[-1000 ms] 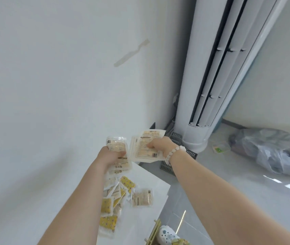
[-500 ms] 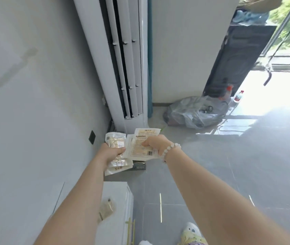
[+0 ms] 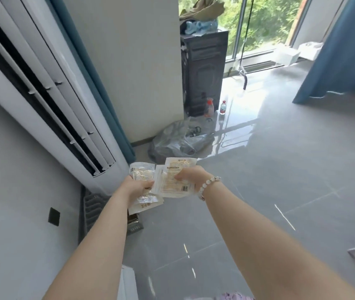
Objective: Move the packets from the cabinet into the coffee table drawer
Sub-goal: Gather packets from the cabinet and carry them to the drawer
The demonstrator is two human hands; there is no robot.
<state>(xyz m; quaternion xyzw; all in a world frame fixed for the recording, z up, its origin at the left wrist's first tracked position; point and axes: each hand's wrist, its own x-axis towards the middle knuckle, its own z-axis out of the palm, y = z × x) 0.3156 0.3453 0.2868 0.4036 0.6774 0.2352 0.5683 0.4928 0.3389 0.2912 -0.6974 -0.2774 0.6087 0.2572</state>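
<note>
Swung rightward over the glossy grey tiled floor (image 3: 280,174), the left hand (image 3: 136,187) curls its fingers round clear beige-printed plastic packets (image 3: 142,173), the right hand (image 3: 190,177) pinching another flat stack (image 3: 173,184).

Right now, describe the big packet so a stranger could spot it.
Start at the white air conditioner on the left. In front of its base, the right hand, wearing a bead bracelet, pinches the big packet. It is flat, wider than the crinkled stack in the left hand.
</note>
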